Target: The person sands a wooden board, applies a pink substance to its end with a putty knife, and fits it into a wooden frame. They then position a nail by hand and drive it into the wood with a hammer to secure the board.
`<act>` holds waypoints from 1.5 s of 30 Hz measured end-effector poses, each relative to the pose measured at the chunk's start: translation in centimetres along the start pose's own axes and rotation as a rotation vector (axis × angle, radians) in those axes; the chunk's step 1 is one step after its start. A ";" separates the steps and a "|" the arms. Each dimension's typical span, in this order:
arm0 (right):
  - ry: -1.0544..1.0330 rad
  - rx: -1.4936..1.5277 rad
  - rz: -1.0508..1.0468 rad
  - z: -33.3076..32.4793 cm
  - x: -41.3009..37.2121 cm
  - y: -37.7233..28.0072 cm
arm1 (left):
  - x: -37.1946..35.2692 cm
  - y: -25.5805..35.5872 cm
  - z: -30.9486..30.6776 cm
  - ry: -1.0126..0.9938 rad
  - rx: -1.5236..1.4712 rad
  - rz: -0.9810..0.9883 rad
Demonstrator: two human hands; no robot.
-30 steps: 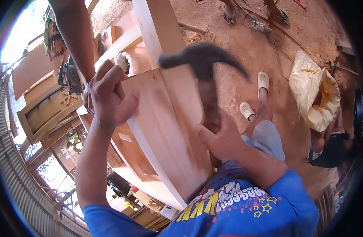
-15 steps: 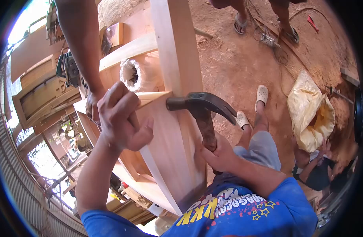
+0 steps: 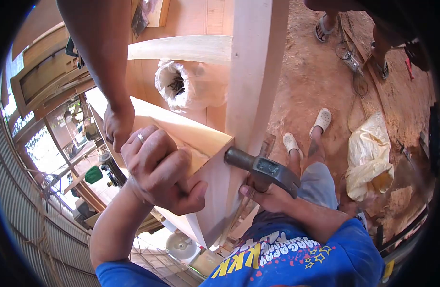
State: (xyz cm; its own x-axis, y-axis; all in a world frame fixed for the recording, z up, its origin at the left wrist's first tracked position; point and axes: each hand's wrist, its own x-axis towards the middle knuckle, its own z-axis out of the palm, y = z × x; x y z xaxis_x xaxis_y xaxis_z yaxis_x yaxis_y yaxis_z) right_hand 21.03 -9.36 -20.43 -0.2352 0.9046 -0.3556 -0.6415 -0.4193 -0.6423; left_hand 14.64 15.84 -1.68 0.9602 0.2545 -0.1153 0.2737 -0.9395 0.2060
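Note:
My right hand (image 3: 272, 196) is wrapped round the handle of a hammer (image 3: 263, 170), whose face is close to the corner of a pale wooden board (image 3: 181, 126). Whether the face touches the wood I cannot tell. My left hand (image 3: 162, 167), with a ring on one finger, is curled over the edge of that board. Another person's hand (image 3: 118, 123) rests on the same board just beyond it. A plastic bag (image 3: 170, 86) of what look like nails lies open on the wood behind. A long upright plank (image 3: 251, 62) meets the board at its corner.
A yellowish sack (image 3: 368, 153) lies on the dirt ground at the right. Two people's feet in sandals (image 3: 324, 28) stand at the top right, beside cables and a power strip (image 3: 351, 62). Wooden frames (image 3: 43, 86) and corrugated metal sheet (image 3: 19, 225) are on the left.
The hammer has turned and sits lower, its claw now pointing down to the right. The wooden piece appears lower and larger in view. My left hand still grips its edge.

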 end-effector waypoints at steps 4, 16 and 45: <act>0.013 0.026 -0.007 -0.7 0.2 -0.8 | 0.3 -0.2 0.1 0.003 -0.019 -0.027; 0.240 0.297 -0.196 1.2 -3.9 -1.0 | 0.3 0.4 -0.5 -0.049 0.003 -0.066; 0.339 0.175 0.120 5.3 -3.8 -1.2 | -1.0 -0.1 0.5 0.154 -0.033 0.067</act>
State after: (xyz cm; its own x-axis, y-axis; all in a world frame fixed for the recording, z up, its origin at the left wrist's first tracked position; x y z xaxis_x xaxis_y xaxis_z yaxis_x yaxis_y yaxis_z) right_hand 18.77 -11.89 -14.69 -0.0808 0.7608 -0.6440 -0.7456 -0.4749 -0.4675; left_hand 13.58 15.61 -2.02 0.9729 0.2259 0.0491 0.2081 -0.9482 0.2399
